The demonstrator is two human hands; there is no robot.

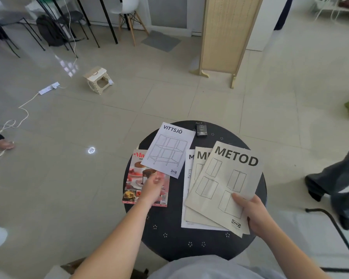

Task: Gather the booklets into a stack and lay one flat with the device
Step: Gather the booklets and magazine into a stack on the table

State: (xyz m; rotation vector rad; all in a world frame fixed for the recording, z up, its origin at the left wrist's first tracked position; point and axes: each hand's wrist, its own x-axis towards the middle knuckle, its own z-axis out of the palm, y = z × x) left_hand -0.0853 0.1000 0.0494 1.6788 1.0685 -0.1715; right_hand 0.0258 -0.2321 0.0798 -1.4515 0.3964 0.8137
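Observation:
A round black table carries several booklets. My right hand grips the lower right corner of the top beige METOD booklet, which overlaps a second beige METOD booklet and a white one beneath. A white VITTSJÖ booklet lies at the upper left, partly over a colourful food magazine. My left hand hovers over the magazine near the VITTSJÖ booklet's lower edge, fingers loosely curled, holding nothing. A small black device lies flat at the table's far edge.
A small beige stool and a white power strip with its cable lie on the tiled floor to the left. A wooden screen stands behind. Another person's leg and dark shoe are close on the right.

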